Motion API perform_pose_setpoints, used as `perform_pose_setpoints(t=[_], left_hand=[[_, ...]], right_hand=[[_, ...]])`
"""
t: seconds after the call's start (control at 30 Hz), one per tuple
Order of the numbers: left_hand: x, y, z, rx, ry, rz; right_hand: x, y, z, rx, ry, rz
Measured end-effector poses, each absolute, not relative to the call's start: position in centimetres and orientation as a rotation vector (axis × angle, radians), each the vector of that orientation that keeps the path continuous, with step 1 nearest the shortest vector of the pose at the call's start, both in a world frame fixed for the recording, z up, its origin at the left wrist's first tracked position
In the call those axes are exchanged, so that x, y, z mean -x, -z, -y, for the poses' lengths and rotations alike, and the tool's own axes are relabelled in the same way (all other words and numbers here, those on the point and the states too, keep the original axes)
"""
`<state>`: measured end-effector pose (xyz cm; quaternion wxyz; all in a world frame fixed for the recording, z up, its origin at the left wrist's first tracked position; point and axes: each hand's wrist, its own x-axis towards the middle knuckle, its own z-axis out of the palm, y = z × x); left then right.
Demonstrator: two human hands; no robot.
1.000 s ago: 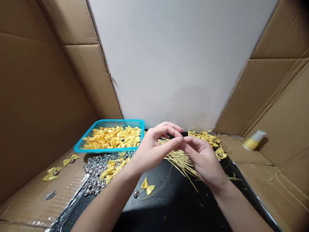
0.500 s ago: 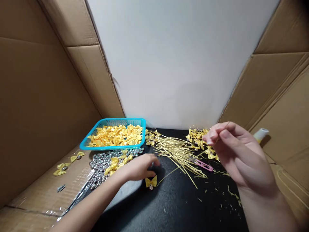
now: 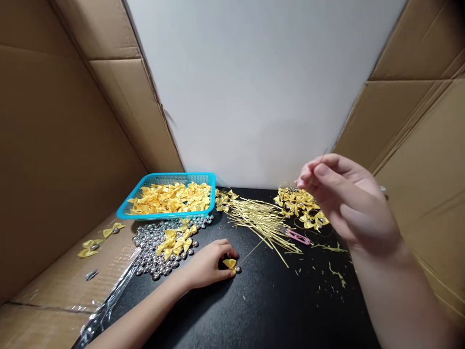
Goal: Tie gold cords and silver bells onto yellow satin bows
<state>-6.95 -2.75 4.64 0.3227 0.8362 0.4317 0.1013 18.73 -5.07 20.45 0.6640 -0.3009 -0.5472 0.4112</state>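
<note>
On the black tabletop, a yellow ribbon bow (image 3: pixel 229 263) with a silver bead (image 3: pixel 238 269) lies between the thumb and fingers of my left hand (image 3: pixel 210 264), which close on its edges. A thin gold cord (image 3: pixel 250 253) slants up from this bow toward the right. Raised at the right, my right hand (image 3: pixel 348 194) pinches a thin strand (image 3: pixel 324 154) between thumb and fingertips; its tip sticks up above them. Whether it is a needle or the cord's end I cannot tell. Cut gold cords (image 3: pixel 257 218) lie in a loose heap between my hands.
A blue basket (image 3: pixel 165 214) of yellow bows stands at the back left. Before it spread silver beads (image 3: pixel 148 245) with several bows on top. Beaded bows (image 3: pixel 296 203) pile at the back right beside pink thread snippers (image 3: pixel 298 236). Cardboard walls (image 3: pixel 119 106) flank the table.
My left hand has come down around the beaded bow and closed on it. My right hand has risen slightly and shifted left in view, still pinching the strand. The whole view has shifted a little.
</note>
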Motion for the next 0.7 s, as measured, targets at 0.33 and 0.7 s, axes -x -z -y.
perform_pose_setpoints(t=[0.33,0.7], left_hand=[[2.8,-3.3,1.0,-2.141,-0.41,-1.057],[-1.5,-1.4,-0.8,-1.753,-0.716,-1.025]], right_hand=[[-17.8,-24.9,4.6,0.671,-0.824,1.339],[-18.0,-26.9,4.7,0.685,-0.803,1.364]])
